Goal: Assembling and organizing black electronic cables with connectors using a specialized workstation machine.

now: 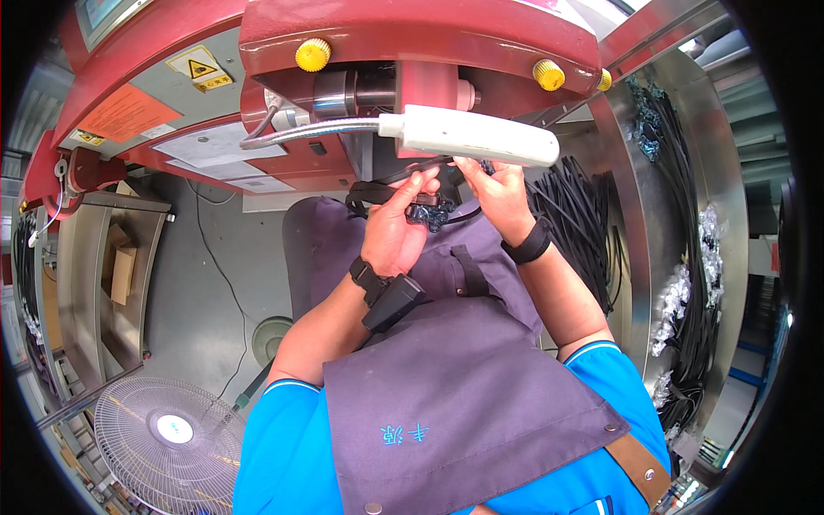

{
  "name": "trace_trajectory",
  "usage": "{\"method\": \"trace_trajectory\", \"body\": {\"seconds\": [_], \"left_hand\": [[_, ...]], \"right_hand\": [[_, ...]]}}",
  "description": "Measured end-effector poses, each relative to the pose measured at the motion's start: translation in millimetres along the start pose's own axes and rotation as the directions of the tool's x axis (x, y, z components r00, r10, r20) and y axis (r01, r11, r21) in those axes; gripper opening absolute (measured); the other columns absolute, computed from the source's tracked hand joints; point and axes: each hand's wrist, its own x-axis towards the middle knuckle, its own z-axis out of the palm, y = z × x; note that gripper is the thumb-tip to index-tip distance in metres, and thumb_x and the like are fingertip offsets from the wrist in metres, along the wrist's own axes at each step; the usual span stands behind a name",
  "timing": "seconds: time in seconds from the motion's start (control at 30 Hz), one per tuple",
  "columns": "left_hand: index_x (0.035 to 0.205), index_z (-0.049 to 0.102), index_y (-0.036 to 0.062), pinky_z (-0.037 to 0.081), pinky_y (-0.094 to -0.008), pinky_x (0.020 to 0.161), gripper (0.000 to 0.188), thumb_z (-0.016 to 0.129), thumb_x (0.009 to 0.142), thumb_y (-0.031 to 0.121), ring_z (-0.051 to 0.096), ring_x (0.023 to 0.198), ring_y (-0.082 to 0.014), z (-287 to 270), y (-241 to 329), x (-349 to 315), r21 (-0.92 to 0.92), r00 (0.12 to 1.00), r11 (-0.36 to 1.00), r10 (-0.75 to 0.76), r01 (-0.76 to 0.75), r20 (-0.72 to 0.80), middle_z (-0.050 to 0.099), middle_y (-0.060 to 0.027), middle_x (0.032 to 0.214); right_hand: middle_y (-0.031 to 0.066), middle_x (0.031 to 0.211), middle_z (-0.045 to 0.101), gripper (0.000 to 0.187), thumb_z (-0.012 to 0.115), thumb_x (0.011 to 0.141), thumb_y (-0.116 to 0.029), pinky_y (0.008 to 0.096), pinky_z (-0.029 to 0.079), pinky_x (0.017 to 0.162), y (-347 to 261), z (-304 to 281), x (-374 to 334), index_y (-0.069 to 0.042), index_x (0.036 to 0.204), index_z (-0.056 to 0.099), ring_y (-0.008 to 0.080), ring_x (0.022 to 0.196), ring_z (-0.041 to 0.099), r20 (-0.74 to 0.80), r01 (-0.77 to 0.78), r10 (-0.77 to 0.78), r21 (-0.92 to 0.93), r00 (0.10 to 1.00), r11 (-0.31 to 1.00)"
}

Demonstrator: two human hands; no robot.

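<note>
Under the machine's white lamp head (pixel 481 137), my left hand (pixel 399 219) is closed around a black strap (pixel 369 194), thumb pressed on top. A small bundle in dark, shiny plastic wrap (pixel 433 215) hangs by its fingers. My right hand (pixel 499 196) pinches the strap farther along, close to the red wheel-like part of the machine. The lamp partly covers its fingertips. A thin dark length of strap curves between the hands, above my purple-grey apron (pixel 429 403).
The red machine (pixel 412 39) with yellow knobs spans the front. Many black straps (pixel 571 215) hang at the right, beside a metal trough (pixel 631 257) holding more straps with plastic-wrapped ends. A floor fan (pixel 172 442) stands at lower left, near a metal-sided cart (pixel 142 283).
</note>
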Motion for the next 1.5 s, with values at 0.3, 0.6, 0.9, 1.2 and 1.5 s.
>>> {"method": "trace_trajectory", "body": {"seconds": [0.3, 0.6, 0.9, 1.2, 1.5], "left_hand": [[0.107, 0.062, 0.0003, 0.047, -0.0279, 0.083, 0.019, 0.059, 0.091, 0.010, 0.061, 0.088, -0.0132, -1, 0, 2, -0.012, 1.000, 1.000, -0.015, 0.015, -0.022, 0.066, -0.0104, 0.104], [0.106, 0.064, -0.0016, 0.046, -0.0270, 0.084, 0.021, 0.059, 0.091, 0.012, 0.059, 0.087, -0.0137, 5, -1, 1, -0.007, 0.999, 0.999, -0.047, 0.047, 0.002, 0.066, -0.0086, 0.101], [0.098, 0.065, 0.0043, 0.048, -0.0286, 0.079, 0.011, 0.062, 0.088, 0.009, 0.062, 0.086, -0.0146, -6, -1, 4, -0.034, 0.998, 0.998, -0.058, 0.056, -0.037, 0.068, -0.0101, 0.101], [0.098, 0.065, 0.0036, 0.049, -0.0289, 0.079, 0.012, 0.062, 0.089, 0.009, 0.062, 0.085, -0.0150, -7, 0, 4, -0.051, 0.996, 0.997, -0.068, 0.066, -0.053, 0.068, -0.0109, 0.101], [0.103, 0.064, 0.0017, 0.049, -0.0291, 0.079, 0.016, 0.061, 0.089, 0.009, 0.062, 0.085, -0.0151, 8, 0, 1, -0.057, 0.997, 0.996, -0.074, 0.073, -0.026, 0.068, -0.0107, 0.100]], "right_hand": [[-0.0023, 0.086, 0.062, 0.012, 0.061, 0.088, -0.004, 0.0193, 0.043, 0.064, 0, -1, 4, -0.001, 0.100, 0.063, 0.0039, 0.074, 0.052, 0.005, -0.048, 0.048, -0.079, 0.999, 0.996], [-0.0042, 0.082, 0.060, 0.011, 0.062, 0.088, -0.005, 0.0173, 0.039, 0.058, -9, -6, 3, -0.002, 0.099, 0.063, 0.0010, 0.067, 0.048, 0.001, -0.090, 0.090, -0.061, 0.996, 0.994], [0.0045, 0.090, 0.068, 0.015, 0.062, 0.085, -0.003, 0.0254, 0.048, 0.077, -5, 2, 6, 0.002, 0.099, 0.065, 0.0093, 0.084, 0.060, -0.018, -0.077, 0.075, -0.092, 0.997, 0.993], [0.0037, 0.084, 0.068, 0.011, 0.062, 0.084, -0.003, 0.0252, 0.048, 0.075, -6, 5, 9, 0.002, 0.093, 0.066, 0.0088, 0.081, 0.060, -0.016, -0.011, 0.009, -0.125, 1.000, 0.992], [-0.0021, 0.076, 0.063, 0.013, 0.061, 0.086, -0.003, 0.0174, 0.039, 0.052, -23, -6, 7, -0.003, 0.097, 0.065, 0.0016, 0.060, 0.050, -0.003, -0.116, 0.117, -0.114, 0.993, 0.987]]}}
